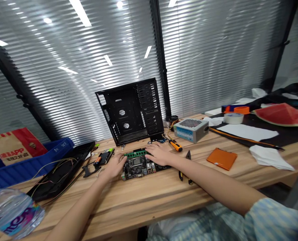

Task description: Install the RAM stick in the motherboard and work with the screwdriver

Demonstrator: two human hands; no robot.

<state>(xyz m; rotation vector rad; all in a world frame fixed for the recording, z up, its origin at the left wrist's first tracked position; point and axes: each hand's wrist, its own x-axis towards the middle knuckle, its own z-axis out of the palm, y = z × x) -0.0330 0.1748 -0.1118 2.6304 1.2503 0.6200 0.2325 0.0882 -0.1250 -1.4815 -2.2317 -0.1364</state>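
1. The green memory stick (135,154) lay along the far side of the motherboard (138,170), which sat flat on the wooden table (143,201). Whether the stick was fully seated in its slot could not be made out.
2. The right hand (159,154) reached in from 4 o'clock, its fingers curved down over the stick's right end. The left hand (115,166) reached in from 7 o'clock, its fingers at the stick's left end. Both hands were partly curled, but I could not tell whether either truly gripped the stick.
3. The stick looked light, stiff and rather brittle, so its two ends or top edge seemed the safest places to hold. The motherboard looked light and rigid, but its exposed components made its edges the better hold.
4. Measured from the motherboard, the black computer case (130,112) stood at 12 o'clock, with the orange-handled screwdriver (175,145) and power supply (191,130) toward 2 o'clock. Black-handled pliers (185,174) lay at 4 o'clock, the blue plastic tray (30,164) sat at 9 o'clock, and a water bottle (11,211) lay at 8 o'clock.
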